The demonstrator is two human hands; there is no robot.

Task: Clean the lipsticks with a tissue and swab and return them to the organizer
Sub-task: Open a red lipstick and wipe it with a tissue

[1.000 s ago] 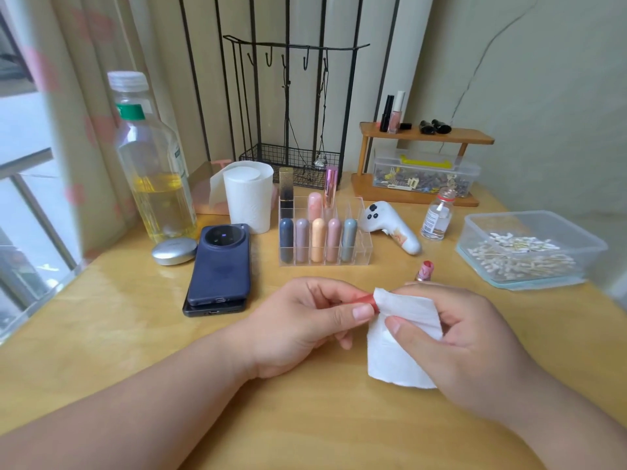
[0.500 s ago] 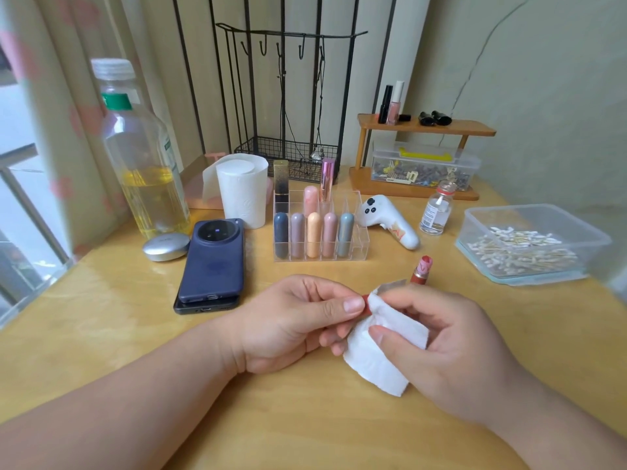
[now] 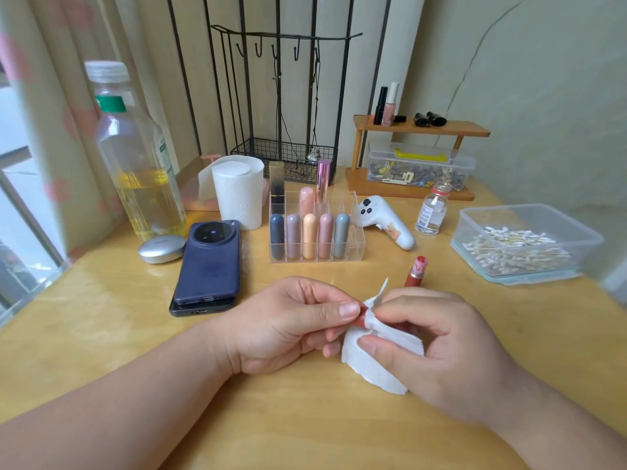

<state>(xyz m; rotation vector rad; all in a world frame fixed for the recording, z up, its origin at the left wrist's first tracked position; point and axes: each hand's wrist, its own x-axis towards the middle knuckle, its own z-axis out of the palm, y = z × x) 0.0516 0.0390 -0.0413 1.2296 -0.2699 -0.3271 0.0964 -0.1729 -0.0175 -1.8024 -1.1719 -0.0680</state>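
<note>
While the left hand (image 3: pixel 288 325) pinches a small red piece (image 3: pixel 360 321), perhaps a lipstick cap though mostly hidden, the right hand (image 3: pixel 441 351) grips a white tissue (image 3: pixel 373 371) bunched around its end, both low over the worktop (image 3: pixel 101 334). Just behind the right hand an uncapped red lipstick (image 3: pixel 416 271) points its marbled tip upward, apart from the clear organizer (image 3: pixel 353 245), whose front row holds five capped lipsticks.

The scene is lit brightly and softly from the window (image 3: pixel 15 208) at left; sheen is seen on the surface (image 3: pixel 112 290), and edges are bowed by wide-angle distortion.
</note>
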